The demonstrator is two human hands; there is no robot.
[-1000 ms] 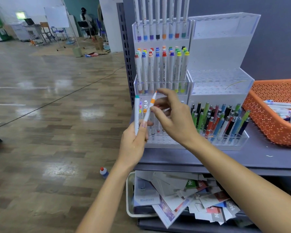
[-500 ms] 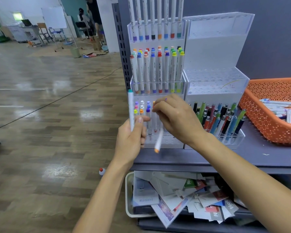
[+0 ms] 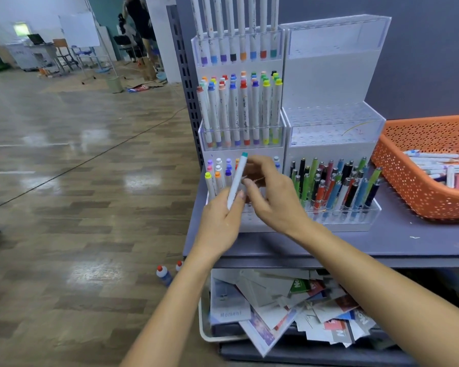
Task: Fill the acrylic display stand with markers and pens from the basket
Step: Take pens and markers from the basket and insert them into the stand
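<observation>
The acrylic display stand (image 3: 331,75) sits on a grey shelf, left column full of markers, right column holding pens (image 3: 334,184) only in its bottom tier. My left hand (image 3: 219,223) grips a white marker with a teal cap (image 3: 236,181), tilted up in front of the lower left tier. My right hand (image 3: 273,200) curls its fingers over that same tier, just right of the teal marker; whatever sits between its fingertips is hidden. The orange basket (image 3: 408,189) at the right holds several white markers (image 3: 435,165).
The grey shelf top (image 3: 355,245) carries stand and basket. Below it a white bin (image 3: 204,329) is stuffed with loose leaflets. Two small red-capped bottles (image 3: 163,274) stand on the wooden floor at the shelf's left corner. A person stands far back by desks.
My right hand took the orange marker out of my left hand, turned it tip down and moved into the lower left tier, where the marker is now out of sight. My left hand shifted right.
</observation>
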